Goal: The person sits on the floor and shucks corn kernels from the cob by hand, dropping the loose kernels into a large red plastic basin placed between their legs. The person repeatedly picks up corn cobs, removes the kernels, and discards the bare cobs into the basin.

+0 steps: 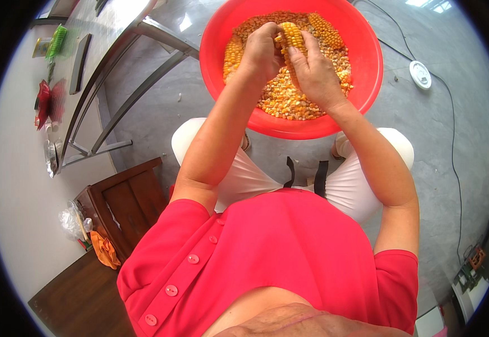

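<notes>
Both my hands are over a large red plastic basin (362, 63) that sits in front of my knees. A yellow corn cob (292, 37), its upper part still covered in kernels, is gripped between them. My left hand (262, 52) closes on its left side, with the fingertips hidden behind it. My right hand (315, 71) wraps its right side, thumb on the front. Loose kernels (288, 101) cover the basin's bottom below my hands. More cobs lie in the basin, one at the upper right (325, 31) and one at the left (232, 57).
A metal-framed table (143, 31) stands left of the basin. A dark wooden cabinet (133, 202) is beside me at the lower left, near an orange cloth (104, 249). On the grey floor to the right lie a white round device (420, 75) and a dark cable (453, 122).
</notes>
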{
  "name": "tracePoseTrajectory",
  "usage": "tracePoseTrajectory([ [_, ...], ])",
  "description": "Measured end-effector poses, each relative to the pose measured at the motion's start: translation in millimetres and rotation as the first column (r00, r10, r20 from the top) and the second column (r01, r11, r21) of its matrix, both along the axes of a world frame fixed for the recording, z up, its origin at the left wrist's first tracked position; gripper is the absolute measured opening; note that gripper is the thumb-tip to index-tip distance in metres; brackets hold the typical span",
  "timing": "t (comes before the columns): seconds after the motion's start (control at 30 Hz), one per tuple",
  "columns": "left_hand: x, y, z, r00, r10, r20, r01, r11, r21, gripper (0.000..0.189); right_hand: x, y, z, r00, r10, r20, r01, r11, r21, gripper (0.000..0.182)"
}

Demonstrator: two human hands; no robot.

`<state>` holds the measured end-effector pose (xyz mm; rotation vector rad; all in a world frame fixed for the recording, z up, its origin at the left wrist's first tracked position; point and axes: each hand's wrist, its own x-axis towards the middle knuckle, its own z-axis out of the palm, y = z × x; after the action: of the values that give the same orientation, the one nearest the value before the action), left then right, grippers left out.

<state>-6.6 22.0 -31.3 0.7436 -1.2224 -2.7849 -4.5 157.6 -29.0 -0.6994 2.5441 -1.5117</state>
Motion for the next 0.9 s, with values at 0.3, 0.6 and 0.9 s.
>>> tracePoseTrajectory([
  [0.3, 1, -2, 10, 0.988, -0.072, 0.134, 0.090, 0.988, -0.127, 0.023, -1, 4, 2, 1.000, 0.000, 0.004, 0.000, 1.000, -0.027, 0.046],
  [0.6, 1, -13, 11, 0.969, -0.171, 0.176, 0.192, 0.975, -0.110, 0.022, -1, 8, 10, 0.999, 0.029, 0.022, -0.029, 1.000, -0.005, 0.046],
  [0.9, 7, -9, 15, 0.968, -0.200, 0.154, 0.226, 0.957, -0.180, 0.021, -4, 11, 3, 0.987, 0.037, -0.153, -0.036, 0.999, 0.008, 0.047],
])
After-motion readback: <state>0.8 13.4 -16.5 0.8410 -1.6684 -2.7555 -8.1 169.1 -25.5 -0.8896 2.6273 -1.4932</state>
